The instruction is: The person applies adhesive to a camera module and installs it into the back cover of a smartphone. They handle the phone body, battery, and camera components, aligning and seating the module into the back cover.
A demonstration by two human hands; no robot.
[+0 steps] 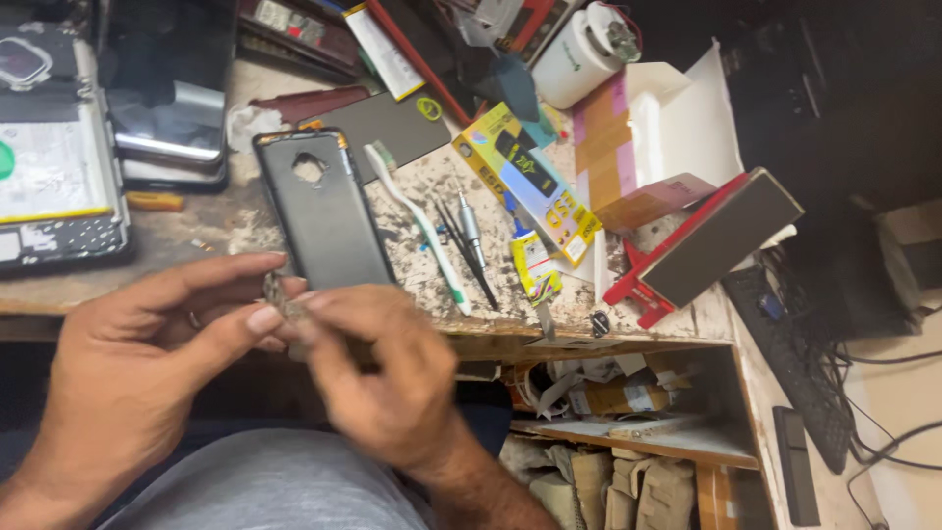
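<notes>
- Nearest the camera, the left hand [137, 378] and the right hand [388, 378] meet above the person's lap, just in front of the counter [245, 211] edge.
- Both hands pinch one small grey piece [283, 299]. The left thumb and forefinger close on it from the left and the right fingertips close on it from the right, so each grip is clamped on it.
- The piece is mostly hidden and blurred. What shows runs roughly up and down in the view, its upper end towards the counter. Its kind cannot be told.
- Just beyond the fingertips a dark phone back cover [324, 211] lies flat on the counter, its long axis running away from the person and leaning slightly left, camera hole at the far end.
- Right of the cover lies a white toothbrush [422, 231], bristles at the far end, roughly parallel to it.
- Next come tweezers [461, 245] and a small metal tool [471, 226], then a small glue tube [533, 260].
- Farther right sits a red-edged box [711, 240].
- At the far left an opened phone [59, 167] lies with its insides showing.
- At the back stands a white bottle [579, 54].
</notes>
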